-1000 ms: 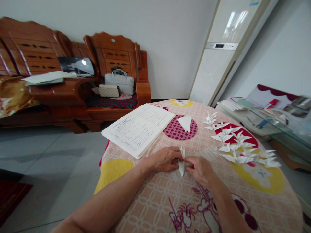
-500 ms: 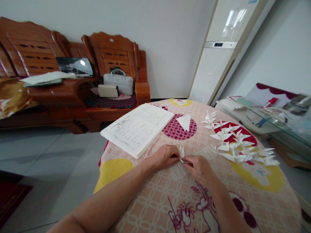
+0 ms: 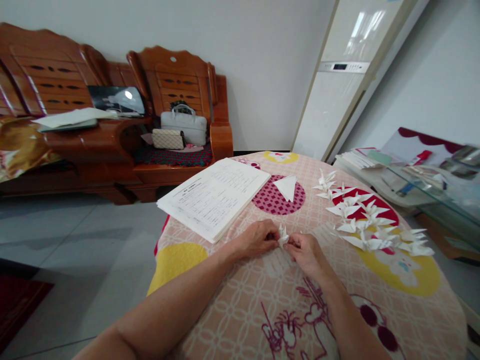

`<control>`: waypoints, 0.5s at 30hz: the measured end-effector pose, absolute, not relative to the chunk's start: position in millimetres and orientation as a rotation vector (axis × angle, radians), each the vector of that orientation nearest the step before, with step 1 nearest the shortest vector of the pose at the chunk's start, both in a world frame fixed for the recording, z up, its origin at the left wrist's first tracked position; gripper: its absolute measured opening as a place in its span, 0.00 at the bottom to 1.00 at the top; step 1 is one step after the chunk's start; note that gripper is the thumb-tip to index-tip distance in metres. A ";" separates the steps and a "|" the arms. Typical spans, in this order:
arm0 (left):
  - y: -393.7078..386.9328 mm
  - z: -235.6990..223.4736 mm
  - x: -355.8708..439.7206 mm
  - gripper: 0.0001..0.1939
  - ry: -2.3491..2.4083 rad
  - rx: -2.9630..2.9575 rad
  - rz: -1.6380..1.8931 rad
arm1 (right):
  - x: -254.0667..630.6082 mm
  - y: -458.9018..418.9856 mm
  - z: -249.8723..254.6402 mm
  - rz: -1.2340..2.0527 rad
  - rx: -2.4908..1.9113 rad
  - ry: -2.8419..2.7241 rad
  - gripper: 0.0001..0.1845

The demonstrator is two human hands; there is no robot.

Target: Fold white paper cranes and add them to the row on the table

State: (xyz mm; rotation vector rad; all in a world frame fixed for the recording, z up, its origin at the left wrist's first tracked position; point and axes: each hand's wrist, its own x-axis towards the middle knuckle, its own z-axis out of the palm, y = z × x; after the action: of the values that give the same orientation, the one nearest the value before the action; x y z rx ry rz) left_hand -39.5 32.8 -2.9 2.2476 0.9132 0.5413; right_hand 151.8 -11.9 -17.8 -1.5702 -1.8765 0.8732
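Observation:
A small folded white paper figure sits between my two hands at the middle of the table. My left hand pinches it from the left, and my right hand pinches it from the right, fingers closed on the paper. Both hands rest low over the pink patterned tablecloth. A row of several finished white paper cranes lies to the right of my hands. A white paper triangle lies on a dark red circle of the cloth beyond them.
A stack of printed sheets lies at the table's far left edge. Behind stands a wooden bench with a white handbag. A tall white appliance is at the back right, and a glass shelf with papers at the right.
The paper figure was turned and worked between my fingers; its long downward point is no longer showing and it now looks smaller and more compact. My hands have shifted slightly farther up the table.

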 end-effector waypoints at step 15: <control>31.9 -4.8 -30.5 0.05 1.144 2.277 0.484 | 148.5 -8.5 -19.0 0.796 -1.717 -1.843 0.10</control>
State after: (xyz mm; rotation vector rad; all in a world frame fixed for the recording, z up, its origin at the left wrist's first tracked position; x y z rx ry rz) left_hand -30.5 31.9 -4.8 2.2773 1.1435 0.4838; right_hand 148.5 -8.5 -19.0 -1.7170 -1.8428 0.7964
